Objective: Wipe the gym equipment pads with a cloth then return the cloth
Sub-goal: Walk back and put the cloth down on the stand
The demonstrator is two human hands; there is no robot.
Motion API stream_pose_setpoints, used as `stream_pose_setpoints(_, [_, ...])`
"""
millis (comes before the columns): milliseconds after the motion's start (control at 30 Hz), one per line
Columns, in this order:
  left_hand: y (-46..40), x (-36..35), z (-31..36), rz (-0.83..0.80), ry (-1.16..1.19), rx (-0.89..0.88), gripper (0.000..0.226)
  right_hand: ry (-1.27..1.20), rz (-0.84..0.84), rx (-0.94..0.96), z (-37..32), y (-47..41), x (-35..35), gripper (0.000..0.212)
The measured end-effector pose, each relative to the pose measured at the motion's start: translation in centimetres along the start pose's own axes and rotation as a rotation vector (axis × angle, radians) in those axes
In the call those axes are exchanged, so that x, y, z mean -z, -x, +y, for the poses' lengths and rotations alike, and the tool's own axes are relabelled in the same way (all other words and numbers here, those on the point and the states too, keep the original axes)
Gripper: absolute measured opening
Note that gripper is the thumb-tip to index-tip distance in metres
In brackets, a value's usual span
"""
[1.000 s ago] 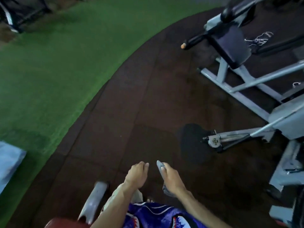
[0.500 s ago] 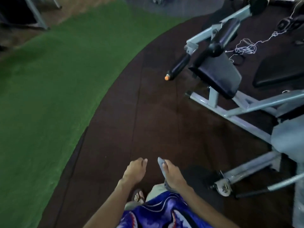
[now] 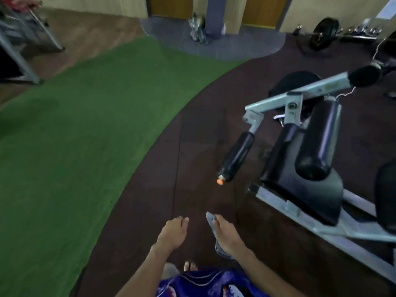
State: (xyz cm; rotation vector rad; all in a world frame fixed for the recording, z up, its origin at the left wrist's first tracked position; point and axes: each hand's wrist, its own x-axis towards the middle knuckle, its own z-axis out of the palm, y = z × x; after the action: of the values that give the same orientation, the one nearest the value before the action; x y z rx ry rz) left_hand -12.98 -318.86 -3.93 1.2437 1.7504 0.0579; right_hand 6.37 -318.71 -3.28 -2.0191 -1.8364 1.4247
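My right hand [image 3: 227, 235] is closed around a grey cloth [image 3: 211, 222], whose ends stick out above and below the fist. My left hand [image 3: 174, 233] hangs beside it with curled fingers and nothing in it. Ahead on the right stands a grey-framed gym machine [image 3: 276, 101] with black pads: a thin roller with an orange end cap [image 3: 236, 157], a thick roller [image 3: 317, 142] and a flat seat pad [image 3: 310, 189]. Both hands are short of the machine, over the dark rubber floor.
Green turf [image 3: 75, 136] covers the floor to the left, dark rubber tiles [image 3: 192, 146] run ahead. A metal frame [image 3: 19, 50] stands at far left. A weight plate [image 3: 324, 33] and dumbbells lie at the back right, near a pillar [image 3: 216, 16] and wooden doors.
The view has tilted up and moved forward, so the machine's rollers and seat pad are nearer and the back wall shows. Both hands keep their pose; the cloth stays in the right hand.
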Motion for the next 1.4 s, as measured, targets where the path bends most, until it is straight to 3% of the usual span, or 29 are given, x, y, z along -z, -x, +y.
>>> stream_pose_setpoints(300, [-26.9, 16.4, 12.1, -0.087, -0.131, -0.019, 0.048, -0.065, -0.013, 0.013, -10.7, -27.8, 12.7, 0.056])
stream_pose_setpoints(533, [-47.6, 32.6, 24.9, -0.095, -0.214, -0.062, 0.049, -0.140, 0.021, -0.023, -20.4, -47.4, 25.7, 0.041])
stream_pose_setpoints(900, [-78.0, 45.9, 49.0, -0.127, -0.193, -0.138, 0.044, -0.137, 0.075, -0.043, -28.3, -81.6, 48.6, 0.043])
stream_pose_setpoints(1200, [-100.7, 58.5, 66.3, -0.111, -0.169, -0.090, 0.043, 0.157, 0.012, -0.022, -37.6, -105.7, 68.2, 0.042])
stream_pose_setpoints(1400, [-119.2, 69.1, 76.1, -0.123, -0.163, -0.111, 0.044, -0.034, 0.067, -0.073, -42.9, -124.6, 78.0, 0.039])
